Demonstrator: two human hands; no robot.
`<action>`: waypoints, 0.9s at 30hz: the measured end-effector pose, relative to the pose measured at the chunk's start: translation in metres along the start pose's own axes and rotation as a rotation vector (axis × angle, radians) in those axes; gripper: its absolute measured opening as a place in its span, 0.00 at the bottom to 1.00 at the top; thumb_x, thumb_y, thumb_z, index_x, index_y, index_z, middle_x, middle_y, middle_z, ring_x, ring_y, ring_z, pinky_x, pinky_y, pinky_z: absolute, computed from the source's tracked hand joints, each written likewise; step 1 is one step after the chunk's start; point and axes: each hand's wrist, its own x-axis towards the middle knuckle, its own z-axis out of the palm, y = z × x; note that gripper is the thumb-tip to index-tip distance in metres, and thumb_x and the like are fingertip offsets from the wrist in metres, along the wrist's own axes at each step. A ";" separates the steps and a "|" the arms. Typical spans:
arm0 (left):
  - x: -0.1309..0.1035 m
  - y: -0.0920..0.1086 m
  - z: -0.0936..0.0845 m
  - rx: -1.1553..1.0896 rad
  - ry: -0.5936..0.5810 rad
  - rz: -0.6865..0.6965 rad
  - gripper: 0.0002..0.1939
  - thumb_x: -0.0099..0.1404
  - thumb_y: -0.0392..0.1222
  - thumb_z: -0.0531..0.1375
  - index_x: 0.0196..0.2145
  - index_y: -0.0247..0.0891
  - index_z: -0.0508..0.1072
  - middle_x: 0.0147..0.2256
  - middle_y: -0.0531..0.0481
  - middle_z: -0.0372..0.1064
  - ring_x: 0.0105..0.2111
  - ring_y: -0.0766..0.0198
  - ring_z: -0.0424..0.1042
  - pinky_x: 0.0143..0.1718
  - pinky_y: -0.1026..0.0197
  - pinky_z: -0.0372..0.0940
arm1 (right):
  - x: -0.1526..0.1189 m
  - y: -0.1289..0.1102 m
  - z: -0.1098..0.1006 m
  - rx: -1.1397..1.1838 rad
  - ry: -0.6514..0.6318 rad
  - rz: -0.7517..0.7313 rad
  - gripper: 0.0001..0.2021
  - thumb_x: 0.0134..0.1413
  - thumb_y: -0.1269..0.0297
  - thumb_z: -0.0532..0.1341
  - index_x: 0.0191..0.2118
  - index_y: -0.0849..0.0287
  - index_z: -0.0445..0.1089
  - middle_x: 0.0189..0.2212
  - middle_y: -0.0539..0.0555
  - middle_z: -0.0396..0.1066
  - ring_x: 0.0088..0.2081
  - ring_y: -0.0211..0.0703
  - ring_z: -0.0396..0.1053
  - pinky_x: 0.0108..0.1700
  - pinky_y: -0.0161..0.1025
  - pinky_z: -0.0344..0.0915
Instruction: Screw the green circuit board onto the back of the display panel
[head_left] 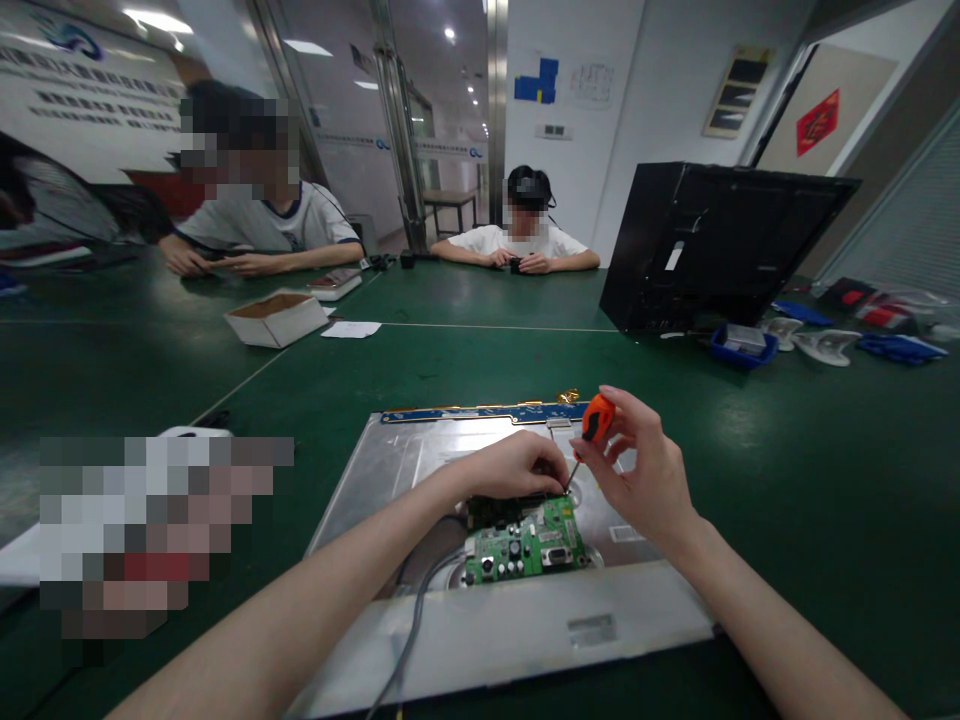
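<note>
Nearest me, a gray cable [417, 622] crosses the metal panel [420, 452] toward the green circuit board [529, 545] lying face up on it. At the board's far edge my left hand [517, 466] curls its fingers, though I can't tell whether they pinch anything, while my right hand [646, 470] grips the orange-and-black screwdriver [598, 418], tilted, its tip down beside those fingers. Beyond, a blue circuit strip [480, 414] lines the panel's far edge, and on the green table [465, 362] stand an open white box [281, 328], left, and a black monitor [720, 235], right.
</note>
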 end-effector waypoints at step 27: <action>-0.001 -0.002 0.001 -0.011 -0.008 0.010 0.03 0.60 0.29 0.63 0.31 0.33 0.76 0.29 0.51 0.73 0.30 0.65 0.70 0.34 0.65 0.63 | -0.002 0.001 0.001 0.029 0.000 0.003 0.28 0.60 0.66 0.61 0.62 0.50 0.52 0.29 0.47 0.71 0.24 0.36 0.70 0.22 0.31 0.67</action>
